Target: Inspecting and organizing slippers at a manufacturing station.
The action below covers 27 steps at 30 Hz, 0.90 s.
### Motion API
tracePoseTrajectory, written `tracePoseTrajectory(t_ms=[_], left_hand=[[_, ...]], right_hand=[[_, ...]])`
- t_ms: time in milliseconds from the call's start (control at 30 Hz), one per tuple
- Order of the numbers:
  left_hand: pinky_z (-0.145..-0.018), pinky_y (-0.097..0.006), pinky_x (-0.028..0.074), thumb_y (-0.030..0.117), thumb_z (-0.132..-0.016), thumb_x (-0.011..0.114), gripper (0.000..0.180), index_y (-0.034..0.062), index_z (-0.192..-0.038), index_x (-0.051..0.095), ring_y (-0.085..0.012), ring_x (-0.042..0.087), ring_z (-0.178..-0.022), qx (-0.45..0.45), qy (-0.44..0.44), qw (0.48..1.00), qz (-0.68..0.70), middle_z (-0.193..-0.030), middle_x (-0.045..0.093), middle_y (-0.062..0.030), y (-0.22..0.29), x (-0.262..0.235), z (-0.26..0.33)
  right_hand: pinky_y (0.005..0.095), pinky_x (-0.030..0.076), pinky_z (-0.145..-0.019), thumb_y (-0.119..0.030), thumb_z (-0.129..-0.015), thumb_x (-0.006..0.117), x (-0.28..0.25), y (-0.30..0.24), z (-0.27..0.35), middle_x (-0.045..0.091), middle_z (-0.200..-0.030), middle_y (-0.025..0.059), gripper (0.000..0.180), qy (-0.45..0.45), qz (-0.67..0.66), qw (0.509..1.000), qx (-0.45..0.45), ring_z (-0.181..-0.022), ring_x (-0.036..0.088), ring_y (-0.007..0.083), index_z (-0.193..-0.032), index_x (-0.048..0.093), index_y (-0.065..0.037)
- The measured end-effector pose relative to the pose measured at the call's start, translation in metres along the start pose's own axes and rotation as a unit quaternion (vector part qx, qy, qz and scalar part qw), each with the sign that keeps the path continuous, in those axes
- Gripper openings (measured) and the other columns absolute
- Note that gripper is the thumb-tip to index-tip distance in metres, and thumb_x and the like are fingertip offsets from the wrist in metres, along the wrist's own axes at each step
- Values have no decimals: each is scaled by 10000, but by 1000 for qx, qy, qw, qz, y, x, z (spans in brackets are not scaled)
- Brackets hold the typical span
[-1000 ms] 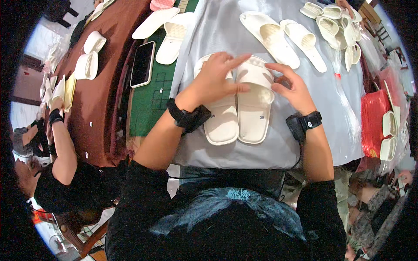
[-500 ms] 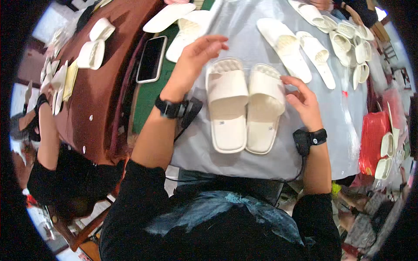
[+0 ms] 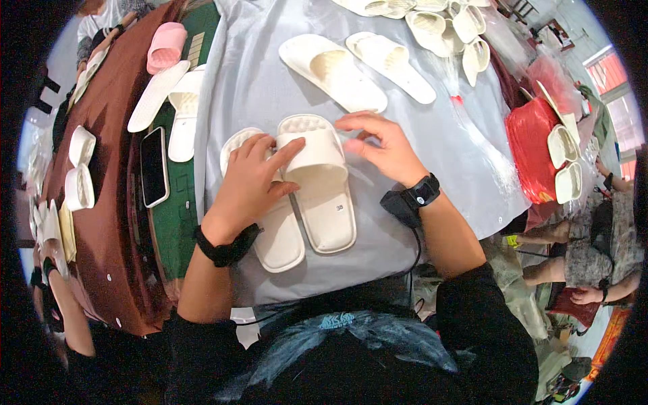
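Observation:
A pair of white slide slippers stands side by side in front of me on grey cloth, heels toward me. My left hand (image 3: pixel 253 179) lies over the strap of the left slipper (image 3: pixel 278 237), fingers spread; its index finger reaches onto the strap of the right slipper (image 3: pixel 325 206). Much of the left slipper's strap is hidden beneath that hand. Close by the right slipper's toe end hovers my right hand (image 3: pixel 386 152), fingers loosely curved and apart, with nothing in them. Beyond lie two more white slippers, one wider (image 3: pixel 331 71) and one narrower (image 3: pixel 393 66).
Several white slippers (image 3: pixel 452 30) cluster at the far right, near a red plastic package (image 3: pixel 536 152). To the left, a phone (image 3: pixel 154 169) rests on a green mat beside white slippers (image 3: pixel 158 96) and a pink one (image 3: pixel 167 47). Another person's arm (image 3: pixel 71 310) shows at far left.
My view has turned to the right. My left hand has come from beside the pair to over the left slipper's strap. My right hand now sits nearer the right slipper's toe end.

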<state>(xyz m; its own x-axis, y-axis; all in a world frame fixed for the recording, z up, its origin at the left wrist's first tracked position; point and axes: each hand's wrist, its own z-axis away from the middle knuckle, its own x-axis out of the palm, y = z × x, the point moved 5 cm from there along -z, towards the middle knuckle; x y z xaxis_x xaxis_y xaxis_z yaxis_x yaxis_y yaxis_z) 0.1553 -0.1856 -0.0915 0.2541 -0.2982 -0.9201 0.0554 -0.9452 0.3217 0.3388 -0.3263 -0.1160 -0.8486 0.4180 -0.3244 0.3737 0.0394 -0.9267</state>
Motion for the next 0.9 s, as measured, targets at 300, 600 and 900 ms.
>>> tracePoseTrajectory(t_ms=[300,600,900], left_hand=[[-1011,-451,380,194,-685,812,741,195,-1370,531,-368,490,-1180,-12,1,1000,17,-1206,543,-171,3,-3,1],[-971,-465,417,189,-685,806,716,195,-1351,543,-358,518,-1136,-2,7,999,33,-1160,561,-159,-1,-1,2],[-966,-469,415,229,-689,812,717,200,-1352,542,-364,518,-1127,4,26,999,34,-1146,563,-150,-1,-1,5]], right_hand=[[417,514,-720,-90,-833,653,-128,10,37,653,-913,136,109,382,506,771,64,-786,642,335,-924,660,-32],[488,531,-768,-92,-837,599,-154,45,47,636,-1025,195,177,296,547,720,308,-942,644,386,-997,661,-48],[508,523,-775,-126,-922,468,-156,42,47,654,-1011,189,221,334,573,703,256,-933,645,396,-1046,629,-40]])
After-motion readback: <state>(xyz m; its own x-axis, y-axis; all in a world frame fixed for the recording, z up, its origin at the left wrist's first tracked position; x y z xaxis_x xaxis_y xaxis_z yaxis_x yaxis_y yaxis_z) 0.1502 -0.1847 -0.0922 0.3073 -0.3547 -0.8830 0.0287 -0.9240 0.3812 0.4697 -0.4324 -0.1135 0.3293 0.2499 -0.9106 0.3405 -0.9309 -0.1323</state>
